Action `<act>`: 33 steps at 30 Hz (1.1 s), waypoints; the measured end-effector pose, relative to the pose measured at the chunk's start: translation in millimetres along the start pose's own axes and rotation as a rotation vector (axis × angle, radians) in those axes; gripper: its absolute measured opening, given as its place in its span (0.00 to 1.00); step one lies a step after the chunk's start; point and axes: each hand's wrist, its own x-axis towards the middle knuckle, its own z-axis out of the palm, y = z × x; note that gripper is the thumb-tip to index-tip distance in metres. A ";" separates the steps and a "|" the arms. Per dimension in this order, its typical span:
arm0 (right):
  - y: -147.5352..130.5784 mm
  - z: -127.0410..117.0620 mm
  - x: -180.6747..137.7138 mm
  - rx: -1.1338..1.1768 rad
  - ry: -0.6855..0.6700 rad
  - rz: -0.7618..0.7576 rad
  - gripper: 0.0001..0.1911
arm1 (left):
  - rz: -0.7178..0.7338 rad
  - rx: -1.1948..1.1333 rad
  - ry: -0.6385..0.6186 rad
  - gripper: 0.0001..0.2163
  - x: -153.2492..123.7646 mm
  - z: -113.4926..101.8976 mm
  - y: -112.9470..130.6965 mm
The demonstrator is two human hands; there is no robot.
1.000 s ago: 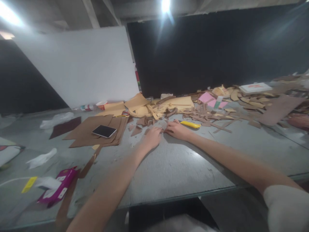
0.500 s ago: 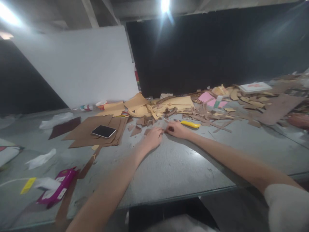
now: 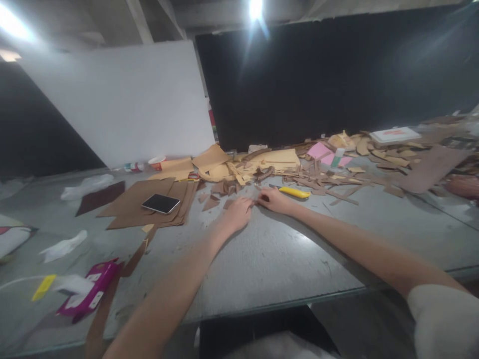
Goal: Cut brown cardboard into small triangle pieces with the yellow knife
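My left hand (image 3: 238,212) rests low over the table, its fingers bent and closed, the fingertips pointing right. My right hand (image 3: 276,200) faces it from the other side, with thumb and forefinger curled into a pinch. The fingertips of both almost meet. Whatever small piece is between them is too tiny to make out. Just behind my right hand lies a yellow utility knife (image 3: 295,192). Small brown cardboard offcuts (image 3: 211,203) are scattered beyond my left hand.
A phone (image 3: 160,203) lies on stacked brown sheets (image 3: 127,199) at left. Nearer is a magenta power strip (image 3: 90,291) with a white plug and cable. Heaped scraps (image 3: 318,177), pink paper (image 3: 324,152) and a white box (image 3: 395,134) fill the table's back and right.
My right hand has shifted very slightly, its fingertips staying close to my left. The left hand and the things on the table look the same.
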 end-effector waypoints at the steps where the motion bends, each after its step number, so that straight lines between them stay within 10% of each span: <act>1: 0.6 0.1 0.6 -0.002 -0.004 0.017 0.08 | -0.006 0.004 -0.007 0.19 -0.3 -0.9 0.7; 21: -5.0 0.8 0.5 -0.082 0.014 0.070 0.09 | 0.095 0.109 -0.064 0.20 2.4 4.4 2.9; 33: -7.6 -1.0 -5.7 -0.278 0.021 -0.009 0.28 | 0.060 0.136 -0.061 0.16 2.0 -2.3 16.5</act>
